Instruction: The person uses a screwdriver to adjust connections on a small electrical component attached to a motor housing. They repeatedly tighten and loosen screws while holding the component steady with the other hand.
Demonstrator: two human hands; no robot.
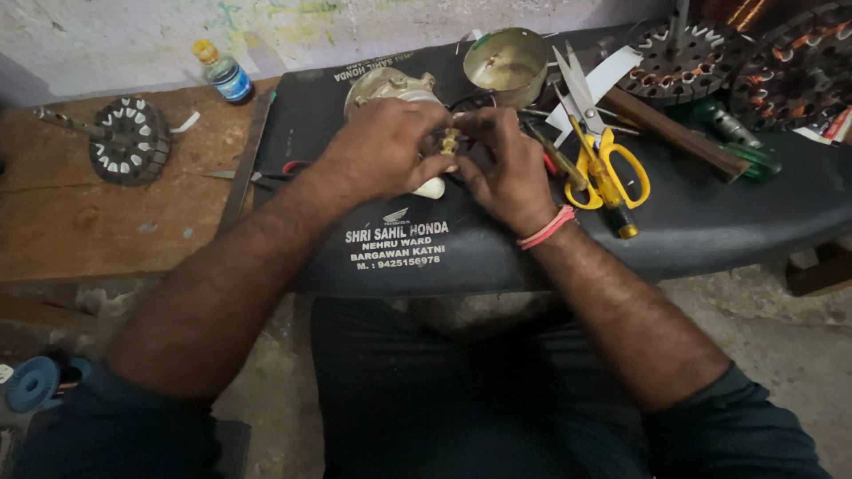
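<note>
A small brass part (450, 140) is sitting mid-frame over the black mat (710, 213), pinched between both hands. The left hand (382, 151) is gripping it from 9 o'clock, fingers clenched; the right hand (506, 168) is grasping it from 3 o'clock. A metal housing (386, 86) is lying at 11 o'clock, a bowl (508, 60) at 1 o'clock, and yellow scissors (603, 160) at 3 o'clock on the counter (71, 222).
</note>
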